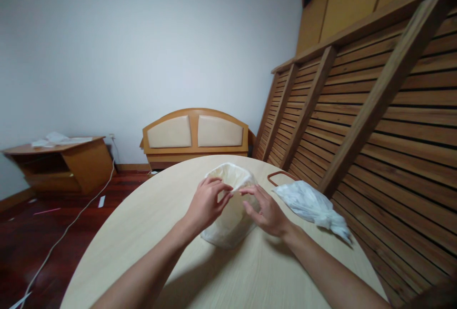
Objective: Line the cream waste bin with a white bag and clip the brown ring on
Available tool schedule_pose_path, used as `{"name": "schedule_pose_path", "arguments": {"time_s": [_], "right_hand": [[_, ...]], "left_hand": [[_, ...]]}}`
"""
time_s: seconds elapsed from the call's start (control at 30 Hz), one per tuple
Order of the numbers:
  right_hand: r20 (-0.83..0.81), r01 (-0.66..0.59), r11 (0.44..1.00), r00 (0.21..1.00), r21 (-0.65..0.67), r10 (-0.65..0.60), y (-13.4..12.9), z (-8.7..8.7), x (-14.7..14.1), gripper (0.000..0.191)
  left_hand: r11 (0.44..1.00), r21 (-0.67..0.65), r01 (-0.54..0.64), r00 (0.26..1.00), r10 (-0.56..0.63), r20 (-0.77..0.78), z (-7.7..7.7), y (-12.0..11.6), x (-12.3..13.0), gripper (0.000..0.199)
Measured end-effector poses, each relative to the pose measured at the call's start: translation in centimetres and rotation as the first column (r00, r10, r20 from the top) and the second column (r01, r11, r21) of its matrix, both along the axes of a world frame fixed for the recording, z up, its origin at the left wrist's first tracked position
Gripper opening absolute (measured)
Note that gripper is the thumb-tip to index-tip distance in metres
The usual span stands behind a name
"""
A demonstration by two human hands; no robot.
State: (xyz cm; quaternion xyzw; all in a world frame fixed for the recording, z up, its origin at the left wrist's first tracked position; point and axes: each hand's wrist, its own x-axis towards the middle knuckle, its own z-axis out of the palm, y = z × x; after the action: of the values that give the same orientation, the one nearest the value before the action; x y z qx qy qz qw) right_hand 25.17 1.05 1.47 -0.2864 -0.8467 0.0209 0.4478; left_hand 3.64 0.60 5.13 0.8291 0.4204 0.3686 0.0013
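A round container lined with a thin whitish plastic bag point(228, 228) stands upright on the pale round table point(143, 237). Its mouth faces up, and the bag's edge runs around the rim. My left hand point(210, 203) is at the near left of the rim, thumb and fingers pinched on the bag's edge. Across from it, my right hand point(266, 210) touches the same edge with its fingertips, the thumb held apart below. The two hands' fingertips nearly meet at the near side of the rim.
To the right on the table lie a knotted white plastic bag point(310, 203) and a brown loop-shaped handle point(280, 174). Wooden slatted panels point(357, 123) lean at the right. Beyond the table stands a headboard point(194, 133); a low cabinet point(85, 166) and a cable point(76, 218) are left.
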Motion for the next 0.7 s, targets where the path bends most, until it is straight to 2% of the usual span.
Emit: {"name": "schedule_pose_path", "arguments": {"time_s": [0.1,0.17,0.27,0.37,0.47,0.53,0.63,0.7], "right_hand": [[-0.175,0.211,0.977,0.963,0.018,-0.205,1.1,-0.4,0.6,0.004],[-0.191,0.253,0.967,0.949,-0.016,-0.252,1.7,-0.8,1.1,0.004],[0.027,0.138,0.99,0.99,-0.012,-0.138,2.0,-1.4,1.4,0.002],[0.267,-0.011,1.0,0.964,0.023,0.005,2.0,-1.9,1.3,0.008],[0.33,-0.075,0.997,0.942,0.035,0.059,1.7,-2.0,1.0,0.012],[0.27,-0.037,0.998,0.963,0.058,0.02,1.6,-1.8,0.9,0.011],[0.043,0.156,0.985,0.986,0.077,-0.16,1.7,-1.5,0.8,0.011],[-0.106,0.272,0.962,0.957,0.015,-0.269,1.9,-1.6,0.9,0.028]], "left_hand": [[0.996,0.017,0.082,0.995,-0.081,-0.063,0.4,0.6,-1.1,0.013],[0.987,0.026,0.157,0.98,-0.153,-0.128,0.9,0.9,-2.1,0.013],[0.976,0.024,0.217,0.95,-0.206,-0.234,1.9,1.1,-3.7,0.015],[0.979,0.034,0.203,0.932,-0.182,-0.313,2.5,1.1,-4.7,0.015],[0.987,0.066,0.145,0.932,-0.114,-0.344,2.6,1.0,-4.8,0.014],[0.989,0.096,0.108,0.939,-0.07,-0.338,2.5,0.8,-4.4,0.023],[0.989,0.127,0.073,0.942,-0.026,-0.336,2.3,0.8,-3.7,0.025],[0.989,0.125,0.081,0.934,-0.031,-0.355,2.2,1.0,-3.5,0.018]]}}
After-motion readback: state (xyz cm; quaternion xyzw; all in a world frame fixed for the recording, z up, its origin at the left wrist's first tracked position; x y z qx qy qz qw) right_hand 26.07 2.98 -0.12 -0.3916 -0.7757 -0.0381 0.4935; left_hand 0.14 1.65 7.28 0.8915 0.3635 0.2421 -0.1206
